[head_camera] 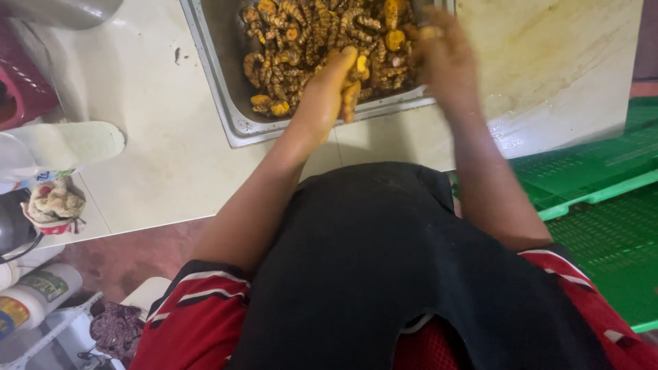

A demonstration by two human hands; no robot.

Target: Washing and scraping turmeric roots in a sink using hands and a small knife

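A steel tray (pixel 233 109) on the pale counter holds a heap of orange-brown turmeric roots (pixel 308 34). My left hand (pixel 329 89) reaches over the tray's near rim, its fingers closed around a piece of turmeric root (pixel 351 96). My right hand (pixel 442 58) is blurred at the tray's right edge, close to the roots; what it holds cannot be made out. A black apron and red sleeves fill the bottom of the view.
A stained white cutting board (pixel 555 62) lies right of the tray. Green plastic crates (pixel 603 205) stand at the right. At the left are a red basket (pixel 24 82), a crumpled cloth (pixel 55 202), bottles (pixel 31 294) and a steel pot (pixel 68 10).
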